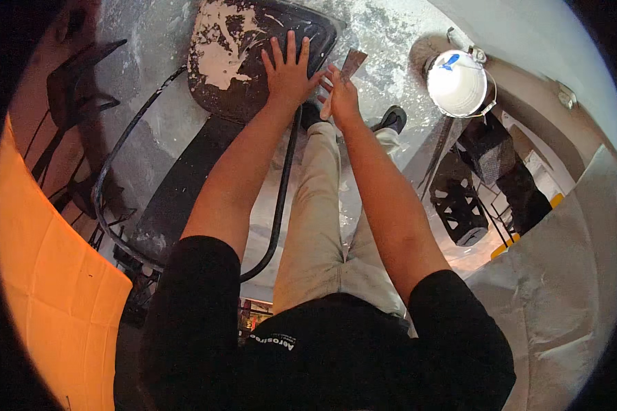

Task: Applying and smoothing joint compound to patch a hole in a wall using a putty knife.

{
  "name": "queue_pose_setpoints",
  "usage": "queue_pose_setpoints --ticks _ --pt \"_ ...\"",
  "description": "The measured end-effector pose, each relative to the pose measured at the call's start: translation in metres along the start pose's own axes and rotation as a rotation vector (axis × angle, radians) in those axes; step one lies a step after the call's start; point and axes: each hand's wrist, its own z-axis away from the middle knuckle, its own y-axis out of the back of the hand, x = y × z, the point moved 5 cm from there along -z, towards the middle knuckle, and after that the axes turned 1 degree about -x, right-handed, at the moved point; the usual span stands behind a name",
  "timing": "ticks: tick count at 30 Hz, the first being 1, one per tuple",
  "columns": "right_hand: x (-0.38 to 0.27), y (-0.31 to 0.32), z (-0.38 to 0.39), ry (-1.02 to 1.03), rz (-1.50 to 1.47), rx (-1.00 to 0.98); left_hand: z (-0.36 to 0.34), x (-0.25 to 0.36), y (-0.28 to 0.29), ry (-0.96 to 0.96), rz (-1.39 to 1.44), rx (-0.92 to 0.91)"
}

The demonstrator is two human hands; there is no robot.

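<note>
Fingers spread, my left hand (291, 79) is over the black rounded panel (233, 103), which carries cream-coloured smears of paste on its left part. The palm seems to lie on the panel's surface. In my right hand (343, 99) is a putty knife (353, 64), its stained blade angled up and away, the handle running down through my fingers. This hand is just right of the panel's edge, close beside my left thumb. A bent black tube (104, 171) loops from the panel's left side round toward my body and back up beneath my left arm.
A white bucket (456, 96) with a wire handle and a blue mark stands at the far right. Black crate-like things (456, 212) are nearer on the right. Orange sheeting (55, 294) hangs at the left, with black furniture (75, 89) beyond. Pale splashes cover the grey floor (384, 41).
</note>
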Motion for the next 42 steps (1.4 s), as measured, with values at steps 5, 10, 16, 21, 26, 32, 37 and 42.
queue_pose_setpoints --ticks 5,10,16,21,26,32,37,42 --pt "0.001 -0.002 0.005 -0.07 -0.023 -0.033 0.014 -0.005 0.008 -0.01 -0.149 -0.109" --pt "0.002 0.019 0.021 -0.133 0.02 -0.01 0.027 -0.012 0.016 -0.089 -0.001 -0.059" --pt "0.012 0.017 0.03 -0.179 -0.002 -0.029 0.001 -0.037 0.002 0.31 0.18 0.139" --pt "0.015 0.032 0.036 -0.203 0.047 -0.058 -0.004 -0.044 -0.014 0.268 0.128 0.065" --pt "0.014 0.038 0.054 -0.259 0.119 -0.088 -0.005 -0.055 -0.014 0.234 0.122 0.035" --pt "0.003 0.037 0.088 -0.269 0.071 -0.081 0.006 -0.088 0.003 0.173 0.046 -0.177" --pt "-0.034 0.053 0.135 -0.208 0.098 -0.137 0.027 -0.092 0.083 0.115 0.458 0.168" --pt "-0.102 0.081 0.197 -0.121 0.185 -0.109 0.073 -0.05 0.19 0.284 1.041 0.14"
